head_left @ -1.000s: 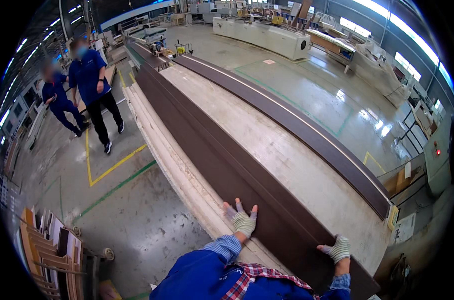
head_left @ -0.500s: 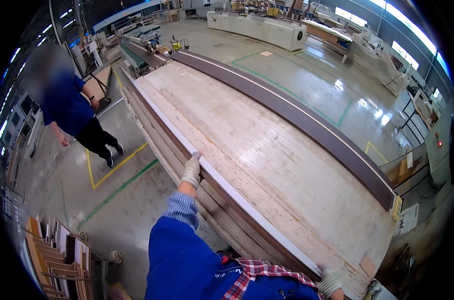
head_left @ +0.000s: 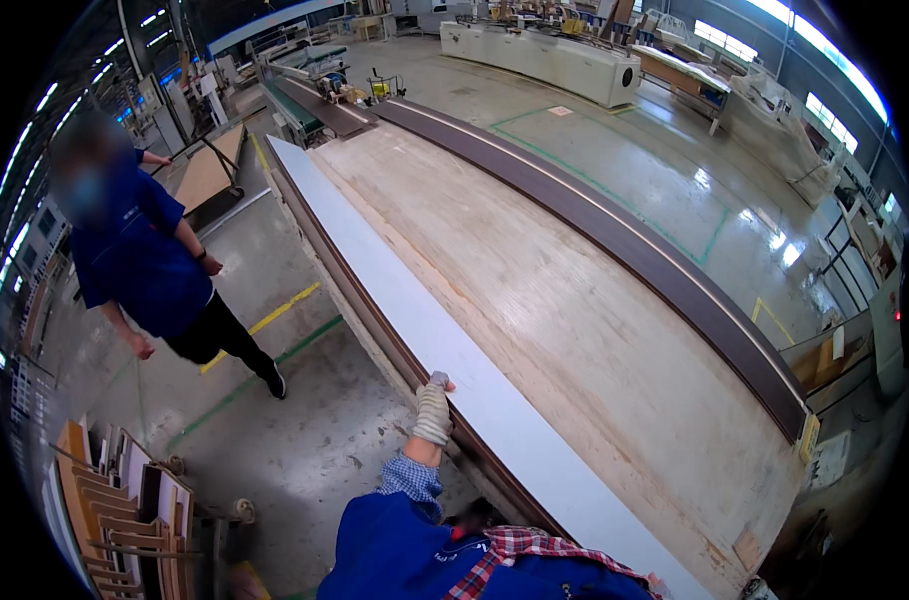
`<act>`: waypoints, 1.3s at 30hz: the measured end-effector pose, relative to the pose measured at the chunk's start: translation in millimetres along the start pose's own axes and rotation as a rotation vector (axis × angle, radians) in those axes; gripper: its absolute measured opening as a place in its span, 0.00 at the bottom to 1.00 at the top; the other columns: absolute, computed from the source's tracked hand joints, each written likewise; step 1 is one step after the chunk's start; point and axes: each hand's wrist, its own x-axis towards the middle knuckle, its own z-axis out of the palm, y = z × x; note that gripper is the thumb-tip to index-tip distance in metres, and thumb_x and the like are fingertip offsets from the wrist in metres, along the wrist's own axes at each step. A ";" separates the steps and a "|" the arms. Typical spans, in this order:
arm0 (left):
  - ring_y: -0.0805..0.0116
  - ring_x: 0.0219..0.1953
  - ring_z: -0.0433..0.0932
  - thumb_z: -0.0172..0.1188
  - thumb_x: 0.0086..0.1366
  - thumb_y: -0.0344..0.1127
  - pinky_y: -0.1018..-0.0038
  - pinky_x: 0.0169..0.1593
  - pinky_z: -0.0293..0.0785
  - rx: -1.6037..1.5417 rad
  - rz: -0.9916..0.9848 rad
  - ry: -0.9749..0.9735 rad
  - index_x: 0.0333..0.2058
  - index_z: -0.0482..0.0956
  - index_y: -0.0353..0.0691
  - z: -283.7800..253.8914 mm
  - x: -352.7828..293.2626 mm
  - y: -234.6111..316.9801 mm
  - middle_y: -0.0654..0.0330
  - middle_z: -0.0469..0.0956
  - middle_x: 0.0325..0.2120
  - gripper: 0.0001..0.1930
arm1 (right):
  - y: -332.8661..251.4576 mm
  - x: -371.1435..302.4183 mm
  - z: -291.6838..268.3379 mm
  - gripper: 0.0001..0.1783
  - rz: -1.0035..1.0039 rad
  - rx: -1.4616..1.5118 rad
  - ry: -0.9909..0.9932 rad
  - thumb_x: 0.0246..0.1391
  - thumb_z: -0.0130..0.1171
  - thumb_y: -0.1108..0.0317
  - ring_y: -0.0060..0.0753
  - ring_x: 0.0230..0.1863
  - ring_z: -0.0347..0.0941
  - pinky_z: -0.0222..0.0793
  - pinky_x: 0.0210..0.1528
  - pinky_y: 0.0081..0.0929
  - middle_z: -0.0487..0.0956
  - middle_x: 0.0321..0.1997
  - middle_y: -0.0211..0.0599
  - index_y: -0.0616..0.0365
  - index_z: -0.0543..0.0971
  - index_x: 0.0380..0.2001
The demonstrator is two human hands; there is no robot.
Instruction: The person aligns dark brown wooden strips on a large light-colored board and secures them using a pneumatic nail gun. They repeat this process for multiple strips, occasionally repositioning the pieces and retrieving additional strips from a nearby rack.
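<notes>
Nearest, the wearer's blue jacket (head_left: 384, 550) carries small pale lettering (head_left: 460, 547) on the chest, beside a red plaid cloth (head_left: 534, 545). The right hand is hidden or almost so at the lower edge; how far open it is, or what it holds, I cannot tell.

The left hand (head_left: 433, 412), in a pale striped glove, is closed over the near edge of a long board (head_left: 439, 335), fingertips on its white face. This board runs along the near side of the worktable (head_left: 534, 275); whether it lies fully flat I cannot tell. One second ago its brown face was up; half a second ago it stood nearly on edge with only a thin white strip showing; now the white face is broad, brown left along the near edge.

Left of the table, a co-worker (head_left: 144, 265) in a blue shirt with a small pale chest mark has come closer than in the first frame. Along the table's far side a second brown board (head_left: 629, 235) lies unmoved. Farther off stands a long white machine (head_left: 544, 60).
</notes>
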 end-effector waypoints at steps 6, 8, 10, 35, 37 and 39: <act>0.66 0.30 0.66 0.53 0.45 0.41 0.71 0.36 0.66 -0.020 0.028 -0.115 0.17 0.65 0.46 -10.7 -7.2 -11.1 0.63 0.66 0.23 0.09 | -60.0 -45.2 -33.0 0.29 0.036 -0.174 0.149 0.48 0.51 0.62 0.59 0.58 0.60 0.58 0.56 0.51 0.65 0.59 0.47 0.47 0.64 0.57; 0.62 0.32 0.65 0.53 0.42 0.41 0.67 0.39 0.66 -0.011 -0.072 -0.147 0.23 0.67 0.45 -12.3 -9.7 -13.5 0.61 0.66 0.26 0.10 | -97.1 -48.2 -59.8 0.33 0.077 -0.176 0.324 0.42 0.56 0.61 0.58 0.53 0.63 0.59 0.50 0.53 0.65 0.58 0.46 0.47 0.66 0.56; 0.57 0.39 0.65 0.52 0.37 0.43 0.60 0.43 0.66 -0.158 -0.113 -0.341 0.33 0.68 0.44 -11.6 -11.2 -17.1 0.57 0.67 0.34 0.20 | -127.0 -65.6 -90.5 0.33 0.053 -0.080 0.400 0.43 0.56 0.62 0.54 0.56 0.60 0.56 0.55 0.50 0.64 0.59 0.43 0.47 0.65 0.56; 0.53 0.58 0.60 0.46 0.58 0.59 0.56 0.59 0.55 0.402 -0.160 -0.346 0.58 0.60 0.37 -63.8 136.4 -32.3 0.53 0.60 0.58 0.36 | -166.8 42.3 -71.9 0.29 0.322 -0.240 0.399 0.58 0.35 0.63 0.43 0.69 0.45 0.44 0.63 0.57 0.45 0.70 0.23 0.24 0.48 0.62; 0.54 0.59 0.58 0.44 0.58 0.63 0.58 0.61 0.52 0.434 -0.162 -0.331 0.59 0.58 0.38 -62.9 132.2 -30.5 0.53 0.59 0.59 0.39 | -166.1 45.8 -74.2 0.29 0.327 -0.215 0.400 0.58 0.35 0.63 0.43 0.69 0.45 0.44 0.63 0.57 0.45 0.70 0.24 0.25 0.49 0.62; 0.55 0.61 0.56 0.42 0.58 0.66 0.61 0.63 0.49 0.485 -0.166 -0.369 0.60 0.56 0.38 -59.4 124.3 -30.2 0.53 0.57 0.60 0.42 | -164.1 49.5 -75.8 0.28 0.355 -0.232 0.414 0.58 0.36 0.62 0.43 0.68 0.47 0.46 0.62 0.57 0.46 0.70 0.25 0.27 0.50 0.61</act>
